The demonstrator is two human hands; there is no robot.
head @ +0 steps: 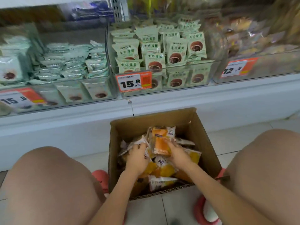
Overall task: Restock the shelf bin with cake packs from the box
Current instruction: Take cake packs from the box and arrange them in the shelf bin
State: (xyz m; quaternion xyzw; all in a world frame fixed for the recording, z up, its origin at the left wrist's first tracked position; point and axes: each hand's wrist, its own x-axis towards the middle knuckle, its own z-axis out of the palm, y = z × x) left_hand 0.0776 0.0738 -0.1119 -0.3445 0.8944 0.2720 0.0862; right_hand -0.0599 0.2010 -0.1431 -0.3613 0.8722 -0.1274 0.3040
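Your bare knees [48,172] frame the open brown cardboard box [206,140] on the tiled floor. Your right hand [177,154] curls its fingers round an upright orange-and-white plastic cake pack [159,142]; your left hand [138,155] pinches a white-edged pack [138,142] beside it. The box looks well filled, so restocking has far to go. Clear shelf bins [164,90] above hold green packs (which bin is the target, I cannot tell).
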